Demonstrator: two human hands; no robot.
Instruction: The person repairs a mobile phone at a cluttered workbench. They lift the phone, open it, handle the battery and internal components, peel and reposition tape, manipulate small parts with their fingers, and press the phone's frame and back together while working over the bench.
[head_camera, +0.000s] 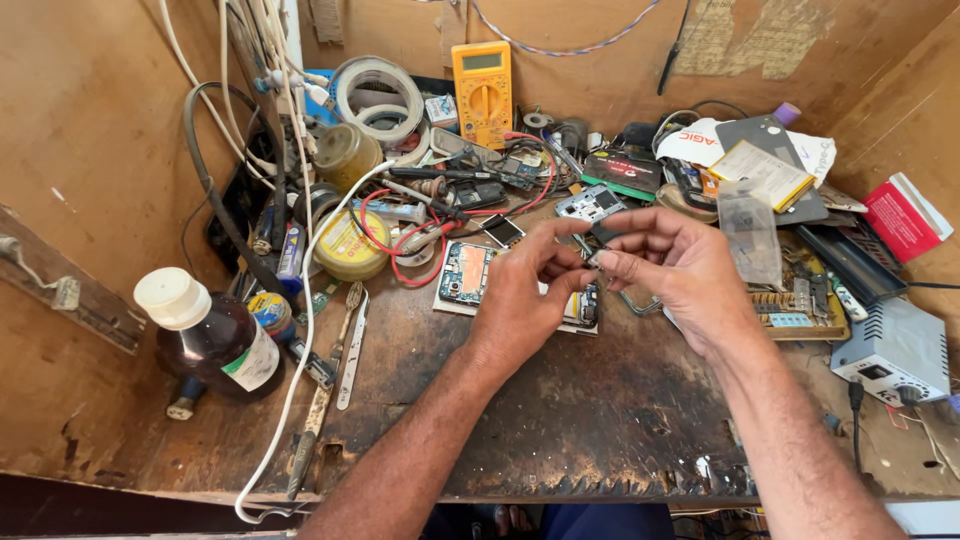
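I note the worn wooden tabletop (560, 420), cluttered along its back edge and bare near the front. At the left edge lies a brown bottle (215, 340) with a white cap, contents dark; behind it a yellow tin (350, 245), lid on. A grey power unit (893, 352) sits at the right edge, a yellow multimeter (482, 92) against the back wall. At centre, my left hand (520, 300) and right hand (680, 275) meet above an opened phone board (465, 272), both pinching one small dark component (597, 258) between fingertips. Red wires (400, 250) trail just behind.
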